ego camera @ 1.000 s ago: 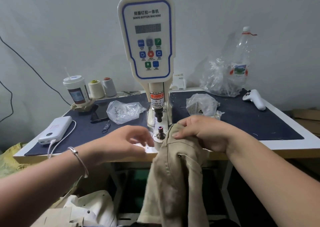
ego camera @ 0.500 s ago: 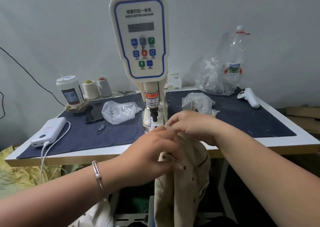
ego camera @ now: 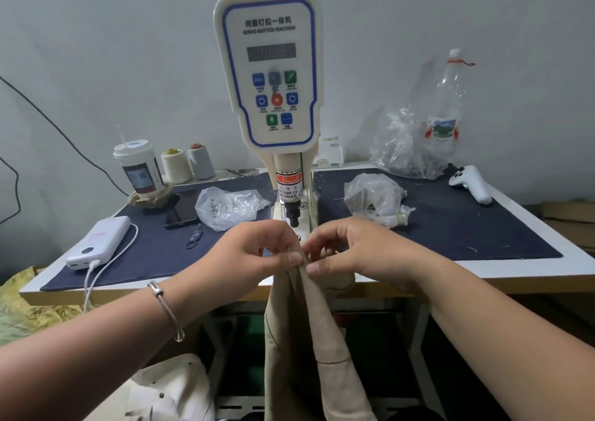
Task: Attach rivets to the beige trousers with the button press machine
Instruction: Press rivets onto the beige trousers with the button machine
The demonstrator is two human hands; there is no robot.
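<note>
The white button press machine (ego camera: 269,73) stands at the table's middle, its black punch (ego camera: 293,216) pointing down just behind my fingers. The beige trousers (ego camera: 309,340) hang from the table's front edge down toward the floor. My left hand (ego camera: 257,253) and my right hand (ego camera: 351,251) both pinch the top edge of the trousers, thumbs nearly touching, right below the punch. The lower die is hidden behind my fingers. A clear bag of rivets (ego camera: 230,206) lies left of the machine; another bag (ego camera: 375,200) lies on the right.
On the dark mat (ego camera: 467,227) sit a white controller (ego camera: 471,184), a plastic bottle (ego camera: 446,111) and a crumpled bag. To the left are a cup (ego camera: 138,168), two thread cones (ego camera: 188,163), a phone (ego camera: 182,209) and a white power bank (ego camera: 99,242). Pale cloth (ego camera: 167,391) lies below.
My left hand moved from beside the die onto the trousers' top edge. Both hands drew the cloth together and now pinch it in front of the punch, hiding the lower die.
</note>
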